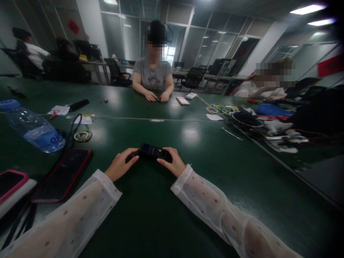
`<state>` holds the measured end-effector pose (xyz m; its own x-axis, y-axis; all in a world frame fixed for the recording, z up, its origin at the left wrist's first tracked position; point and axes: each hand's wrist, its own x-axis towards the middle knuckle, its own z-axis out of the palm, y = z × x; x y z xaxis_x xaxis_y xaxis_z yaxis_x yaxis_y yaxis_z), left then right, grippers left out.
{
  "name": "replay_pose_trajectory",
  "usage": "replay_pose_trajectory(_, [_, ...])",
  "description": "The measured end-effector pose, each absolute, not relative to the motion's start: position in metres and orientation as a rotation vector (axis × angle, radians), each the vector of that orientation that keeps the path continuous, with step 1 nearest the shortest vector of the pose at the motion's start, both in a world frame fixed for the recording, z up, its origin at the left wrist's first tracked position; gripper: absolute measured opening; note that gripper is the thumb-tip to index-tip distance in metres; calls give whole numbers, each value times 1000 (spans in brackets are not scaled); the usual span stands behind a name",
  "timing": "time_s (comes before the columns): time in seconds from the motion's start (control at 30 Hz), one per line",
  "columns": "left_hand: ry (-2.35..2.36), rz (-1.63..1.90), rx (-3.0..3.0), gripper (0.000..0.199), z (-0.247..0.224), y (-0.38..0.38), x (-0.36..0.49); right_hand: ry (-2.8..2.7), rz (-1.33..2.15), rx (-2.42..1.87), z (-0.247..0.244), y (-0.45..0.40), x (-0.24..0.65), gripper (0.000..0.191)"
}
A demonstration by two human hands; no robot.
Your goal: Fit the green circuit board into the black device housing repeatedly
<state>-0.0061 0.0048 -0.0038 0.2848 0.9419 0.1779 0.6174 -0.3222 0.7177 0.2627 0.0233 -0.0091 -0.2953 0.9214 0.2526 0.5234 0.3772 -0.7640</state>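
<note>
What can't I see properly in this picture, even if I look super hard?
In the head view:
Words on the black device: too small and blurred.
The device's underside: turned away from the camera.
The device's ends: partly covered by the left hand and right hand.
The pink-edged thing: cut off by the picture's left edge.
The small dark thing across the table: too small, partly hidden by the other person's fingers.

An office: monitors (94,52) stand at eleven o'clock, mesh chairs (195,76) between eleven and one, glass partitions (131,34) at twelve.
</note>
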Motion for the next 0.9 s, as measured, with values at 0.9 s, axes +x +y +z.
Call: replay_pose_trajectory(0.9, [1430,757,2142,43,3,2,-2,-1988,702,-1188,-11,21,262,55])
